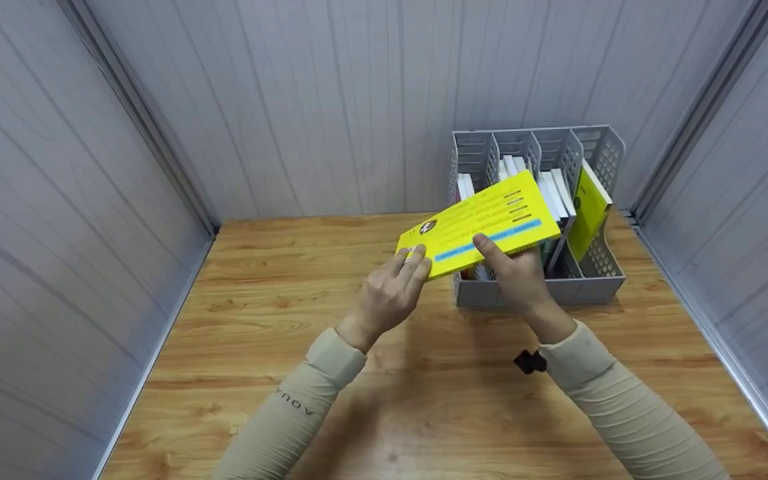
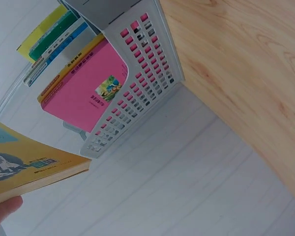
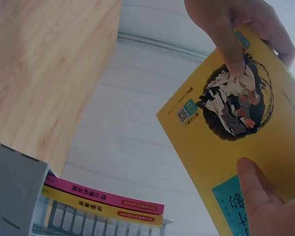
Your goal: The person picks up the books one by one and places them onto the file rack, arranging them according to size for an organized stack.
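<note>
A yellow paperback book is held up at a tilt between both hands, above the table and in front of the rack. My left hand pinches its left end, fingers over the upper face. In the right wrist view, that hand's thumb presses the picture on the book's other cover. My right hand grips the near edge, thumb on top, while its fingers lie under the book against the cover. The left wrist view catches a corner of the book with one fingertip below it.
A grey file rack with several slots stands against the back wall at the right. White-edged books fill its middle slots, and a yellow-green book leans in the rightmost one. A pink book sits in the end slot.
</note>
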The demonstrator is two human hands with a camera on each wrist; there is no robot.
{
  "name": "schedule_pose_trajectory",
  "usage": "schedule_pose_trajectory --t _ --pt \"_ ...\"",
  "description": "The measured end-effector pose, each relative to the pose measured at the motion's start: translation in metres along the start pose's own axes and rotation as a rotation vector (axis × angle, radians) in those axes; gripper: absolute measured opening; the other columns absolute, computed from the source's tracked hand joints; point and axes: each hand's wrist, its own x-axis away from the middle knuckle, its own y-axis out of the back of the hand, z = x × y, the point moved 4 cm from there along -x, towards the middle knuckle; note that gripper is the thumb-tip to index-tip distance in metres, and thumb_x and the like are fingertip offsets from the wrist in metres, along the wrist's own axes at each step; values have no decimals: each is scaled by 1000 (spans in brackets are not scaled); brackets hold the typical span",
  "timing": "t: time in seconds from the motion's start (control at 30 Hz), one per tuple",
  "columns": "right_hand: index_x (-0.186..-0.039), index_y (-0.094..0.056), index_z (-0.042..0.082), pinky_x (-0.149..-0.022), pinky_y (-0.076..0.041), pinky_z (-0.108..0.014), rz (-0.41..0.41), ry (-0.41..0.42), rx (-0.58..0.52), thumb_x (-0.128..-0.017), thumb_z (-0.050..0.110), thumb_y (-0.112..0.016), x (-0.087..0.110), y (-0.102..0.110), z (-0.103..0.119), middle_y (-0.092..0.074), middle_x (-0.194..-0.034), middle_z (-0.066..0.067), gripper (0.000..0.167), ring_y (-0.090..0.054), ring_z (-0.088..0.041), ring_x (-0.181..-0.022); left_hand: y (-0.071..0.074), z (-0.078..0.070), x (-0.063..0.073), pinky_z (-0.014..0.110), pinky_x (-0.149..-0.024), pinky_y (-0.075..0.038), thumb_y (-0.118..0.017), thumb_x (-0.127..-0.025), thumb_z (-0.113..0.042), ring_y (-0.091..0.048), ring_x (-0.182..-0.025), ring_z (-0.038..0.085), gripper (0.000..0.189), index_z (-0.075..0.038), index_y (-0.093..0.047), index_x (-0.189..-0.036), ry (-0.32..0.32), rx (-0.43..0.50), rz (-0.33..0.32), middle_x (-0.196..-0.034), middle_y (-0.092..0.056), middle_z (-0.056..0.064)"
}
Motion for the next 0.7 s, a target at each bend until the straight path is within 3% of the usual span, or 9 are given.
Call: schedule_pose_trajectory --t 0.17,0.33,0.47,0.7 --pt "-165 -27 3 -94 -66 -32 -21 -18 -71 -107 1 -56 2 1 -1 -62 -146 -25 64 -78 -16 -115 -1 -1 1 36 -75 -69 -55 -114 -13 -83 -97 28 14 -5 -65 -118 -51 -30 22 -122 -81 12" --pt "-163 -28 1 -89 -67 -32 -22 11 -169 -105 -3 -52 5 3 0 -71 -137 -11 63 -80 -17 -110 -2 -3 -1 37 -81 -69 -56 -114 -14 -82 -103 29 13 -7 -65 -120 -63 -47 24 -124 -80 11" --pt "-158 -35 3 -88 -66 -29 -66 27 -228 -103 -7 -50 6 6 0 -74 -133 -2 58 -79 -15 -110 -5 -6 -5 37 -86 -68 -61 -112 -16 -80 -111 29 14 -7 -65 -122 -27 -13 70 -129 -78 11" --pt "-154 -42 9 -85 -66 -27 -135 54 -271 -98 -15 -50 4 13 5 -73 -132 -2 62 -78 -15 -107 -14 -10 -11 38 -94 -66 -66 -109 -15 -77 -121 29 18 -3 -66 -124 75 37 151 -132 -77 13"
